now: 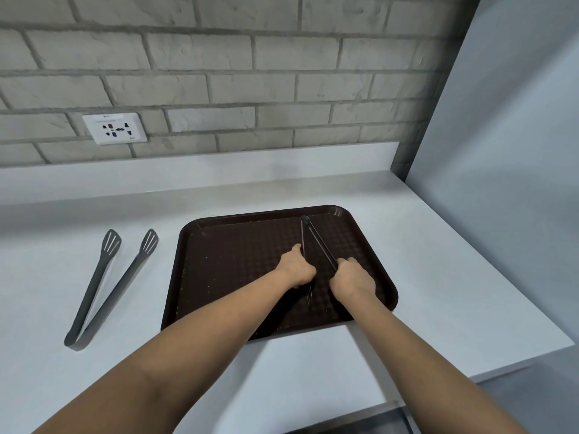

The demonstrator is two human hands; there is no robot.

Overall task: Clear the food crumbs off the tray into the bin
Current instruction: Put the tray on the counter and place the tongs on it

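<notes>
Dark brown rectangular plastic tray [238, 277] with rounded corners and a textured floor, lying flat on the white countertop [423, 277], its near right corner close to the counter's front edge. Pale food crumbs [188, 274] are scattered thinly over the tray floor, densest along the left wall and the far rim. A pair of dark metal tongs [316, 238] lies on the right half of the tray, hinge end pointing away toward the far rim, the two arms spreading toward the person, so the long axis runs near to far. The left hand [296, 269] is curled closed around the left arm of the tongs; the slotted tip shows just below the fist. The right hand [352, 278] is curled closed around the right arm; its tip is hidden under the hand. Both hands sit over the tray's near right quarter, about equally near the tongs; most crumbs lie to the left of both grips. A second pair of grey slotted-head tongs [103, 286] rests open on the counter well to the left of the tray, apart from it. Open counter lies left and behind the tray; a pale wall panel [501, 151] closes the right side. A brick wall with a white socket [114, 128] stands behind. No bin is in view, so its direction cannot be told
</notes>
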